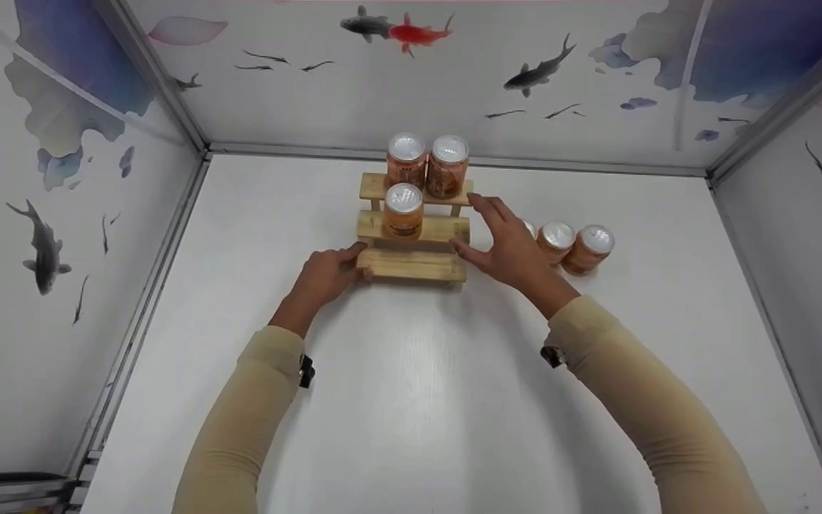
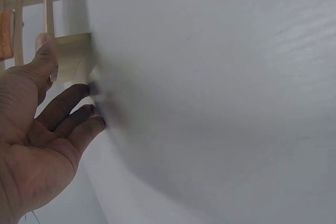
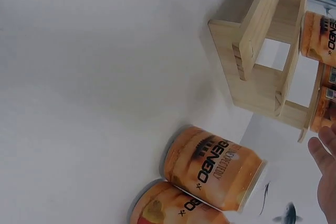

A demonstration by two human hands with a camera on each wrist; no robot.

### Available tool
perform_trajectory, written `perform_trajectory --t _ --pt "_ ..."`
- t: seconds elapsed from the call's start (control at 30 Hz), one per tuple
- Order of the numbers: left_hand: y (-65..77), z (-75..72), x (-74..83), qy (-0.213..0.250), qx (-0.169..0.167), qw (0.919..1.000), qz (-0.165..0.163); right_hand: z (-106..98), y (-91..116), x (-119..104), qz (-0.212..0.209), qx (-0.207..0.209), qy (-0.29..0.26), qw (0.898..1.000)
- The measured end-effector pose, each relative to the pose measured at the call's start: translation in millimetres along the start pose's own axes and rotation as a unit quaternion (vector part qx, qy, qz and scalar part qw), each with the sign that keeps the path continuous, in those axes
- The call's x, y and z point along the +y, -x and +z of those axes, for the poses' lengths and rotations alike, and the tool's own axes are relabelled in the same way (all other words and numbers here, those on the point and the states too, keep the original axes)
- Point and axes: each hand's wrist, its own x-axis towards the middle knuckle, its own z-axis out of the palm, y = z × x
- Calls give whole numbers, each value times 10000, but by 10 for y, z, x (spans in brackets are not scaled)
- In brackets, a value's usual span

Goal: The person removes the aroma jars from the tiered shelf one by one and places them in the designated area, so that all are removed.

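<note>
A three-step wooden display rack (image 1: 411,264) stands on the white table. Its lowest step's left end is held by my left hand (image 1: 325,275); the left wrist view shows the thumb (image 2: 46,51) against the step and the other fingers near the table. Two orange cans with silvery lids, one of them this can (image 1: 447,168), stand on the top step. Another can (image 1: 404,212) is on the left part of the middle step. My right hand (image 1: 514,250) is beside the rack's right end, thumb and fingers spread, holding nothing.
Right of the rack, a row of three cans stands on the table: an end can (image 1: 589,250), a middle can (image 1: 556,241) and one mostly hidden behind my right hand. White panels with painted fish, such as the back wall (image 1: 275,107), enclose the table.
</note>
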Motion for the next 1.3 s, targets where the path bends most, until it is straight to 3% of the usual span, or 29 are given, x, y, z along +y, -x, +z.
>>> perform_trajectory --t 0.47,0.9,1.3 --pt "-38 -13 15 -42 -32 9999 -115 162 -212 -175 -389 -207 -321 9985" --pt "-22 2 -21 -89 -12 10000 -30 301 -353 -284 123 -508 -895 9946" --pt "-19 8 14 -59 -2 10000 -58 414 -441 -323 327 -323 -1189 9918"
